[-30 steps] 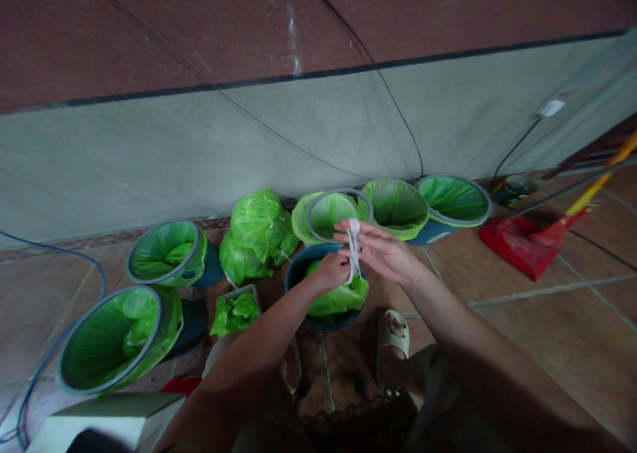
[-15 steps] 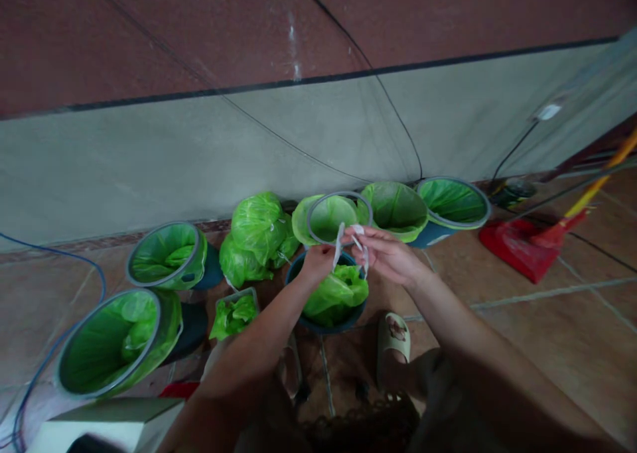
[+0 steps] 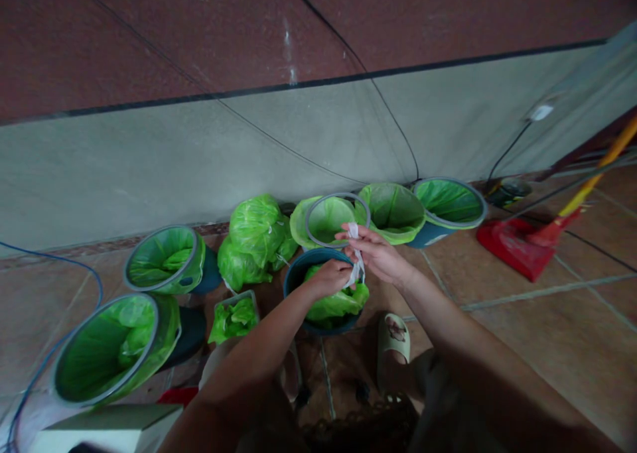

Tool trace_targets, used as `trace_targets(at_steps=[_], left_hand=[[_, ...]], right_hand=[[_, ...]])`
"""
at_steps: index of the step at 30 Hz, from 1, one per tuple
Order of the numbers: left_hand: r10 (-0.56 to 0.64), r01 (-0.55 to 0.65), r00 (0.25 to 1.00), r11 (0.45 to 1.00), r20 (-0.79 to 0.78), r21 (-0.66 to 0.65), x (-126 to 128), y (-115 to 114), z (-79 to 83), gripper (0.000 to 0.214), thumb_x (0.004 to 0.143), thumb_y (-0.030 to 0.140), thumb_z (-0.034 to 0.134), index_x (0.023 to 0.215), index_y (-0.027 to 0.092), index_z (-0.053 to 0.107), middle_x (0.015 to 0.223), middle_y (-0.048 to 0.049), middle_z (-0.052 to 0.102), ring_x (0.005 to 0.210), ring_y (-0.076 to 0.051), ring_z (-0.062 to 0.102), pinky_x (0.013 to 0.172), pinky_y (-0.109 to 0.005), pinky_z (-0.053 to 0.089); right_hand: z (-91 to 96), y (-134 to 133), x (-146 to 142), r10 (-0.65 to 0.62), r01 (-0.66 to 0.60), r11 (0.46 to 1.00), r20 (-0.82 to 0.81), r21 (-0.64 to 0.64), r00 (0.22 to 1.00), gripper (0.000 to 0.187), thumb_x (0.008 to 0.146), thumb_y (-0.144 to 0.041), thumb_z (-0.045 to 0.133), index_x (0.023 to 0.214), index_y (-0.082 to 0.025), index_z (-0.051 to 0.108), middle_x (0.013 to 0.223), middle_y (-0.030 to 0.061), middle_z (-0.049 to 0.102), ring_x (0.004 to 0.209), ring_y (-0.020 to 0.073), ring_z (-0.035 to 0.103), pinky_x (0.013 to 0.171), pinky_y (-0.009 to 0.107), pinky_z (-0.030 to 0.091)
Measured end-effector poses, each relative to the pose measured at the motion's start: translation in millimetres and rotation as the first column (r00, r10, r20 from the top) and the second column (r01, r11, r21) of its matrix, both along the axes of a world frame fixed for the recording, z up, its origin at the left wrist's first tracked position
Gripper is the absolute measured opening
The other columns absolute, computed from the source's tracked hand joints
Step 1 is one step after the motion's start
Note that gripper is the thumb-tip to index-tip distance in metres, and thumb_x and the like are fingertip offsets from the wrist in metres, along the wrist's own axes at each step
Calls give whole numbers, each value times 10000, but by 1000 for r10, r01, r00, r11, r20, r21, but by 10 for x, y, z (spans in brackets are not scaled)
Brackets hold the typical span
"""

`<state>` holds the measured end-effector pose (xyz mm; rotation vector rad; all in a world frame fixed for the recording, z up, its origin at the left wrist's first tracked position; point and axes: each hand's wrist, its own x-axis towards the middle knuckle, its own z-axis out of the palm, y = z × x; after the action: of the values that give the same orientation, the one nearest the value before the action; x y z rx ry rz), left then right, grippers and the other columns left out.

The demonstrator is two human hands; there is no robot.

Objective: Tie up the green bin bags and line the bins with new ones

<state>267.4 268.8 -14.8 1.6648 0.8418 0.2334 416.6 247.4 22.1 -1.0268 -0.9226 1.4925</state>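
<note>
My left hand (image 3: 328, 278) is closed on a white drawstring (image 3: 357, 267), its fingers pinched over the front bin. Around the fingers of my right hand (image 3: 377, 253) the same white strip is looped, with the thumb and fingertips holding it. Below both hands a green plastic bag (image 3: 334, 307) sits gathered inside a round blue bin (image 3: 294, 267). Part of the bag's top is hidden by my hands. Just behind them a loose grey rim ring (image 3: 309, 222) leans on a green-lined bin (image 3: 298, 224).
Green-lined bins (image 3: 395, 207) line the wall, with two more (image 3: 166, 257) at left. Full green bags (image 3: 256, 227) are piled left of the front bin, near a small basket of green bags (image 3: 233, 317). A red dustpan (image 3: 512, 244) lies right; a white box (image 3: 114, 426) is near left.
My left hand has moved lower and right, closer to my right hand. The white strip, earlier spread between both hands, now hangs from my right fingers down to my left.
</note>
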Motion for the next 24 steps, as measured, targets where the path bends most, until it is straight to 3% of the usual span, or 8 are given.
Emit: trace_targets(at_steps=[3,7,10,12,14,16,20,24], left_hand=[[25,-25,1000,999,-9,-39,-22,32,-24,244,805,211,478,624,143,627,547,3,571,515,-102,474,536,-229,342],[207,-209,977,977,-47,-44,-50,114,-66,238,787,195,501,559,152,552,477,42,452,461,-85,384,501,-231,284],[280,-283,958,958,-53,-49,-77,162,-42,279,807,203,477,536,155,525,476,39,444,463,-82,372,500,-237,261],[296,-298,953,954,-59,-21,-90,175,-14,299,806,218,495,515,156,512,466,42,428,461,-77,356,499,-238,247],[307,-309,949,951,-75,-17,-93,171,11,300,811,237,506,525,152,532,467,40,437,456,-74,350,495,-238,243],[305,-309,949,950,-76,-46,-89,156,35,280,827,260,500,592,141,597,486,29,485,458,-77,371,494,-232,258],[208,-206,978,977,30,-54,-88,111,102,287,854,292,473,787,121,694,601,-12,616,501,-86,419,508,-221,298],[49,-56,996,994,76,98,-81,77,126,294,857,304,489,767,129,707,663,-15,652,560,-90,465,556,-215,336]], right_hand=[[-64,8,51,39,-66,995,315,75,948,471,753,-318,677,1207,-223,600,1093,51,662,688,114,561,610,265,449],[-78,-52,81,101,-320,934,741,160,664,412,754,-295,682,1149,-198,618,956,32,674,767,160,590,699,283,448],[-78,-88,67,15,-376,908,883,185,470,232,760,-216,652,990,-187,640,864,26,670,741,158,576,676,262,407],[-98,-84,53,-26,-363,913,912,189,409,88,779,-178,600,859,-182,635,772,17,651,686,147,557,641,252,375],[-133,-57,42,-36,-331,922,897,199,440,70,786,-167,561,775,-180,629,711,8,636,655,141,549,626,250,363],[-176,-16,41,-42,-231,951,827,204,561,88,771,-189,558,772,-183,645,686,-4,635,638,138,551,622,250,374],[-251,63,81,-176,157,984,532,80,828,223,657,-297,673,842,-173,672,673,-19,643,603,137,556,612,265,419],[-284,97,150,-276,323,943,358,-79,892,347,525,-344,772,793,-151,665,640,-9,632,570,129,541,578,277,426]])
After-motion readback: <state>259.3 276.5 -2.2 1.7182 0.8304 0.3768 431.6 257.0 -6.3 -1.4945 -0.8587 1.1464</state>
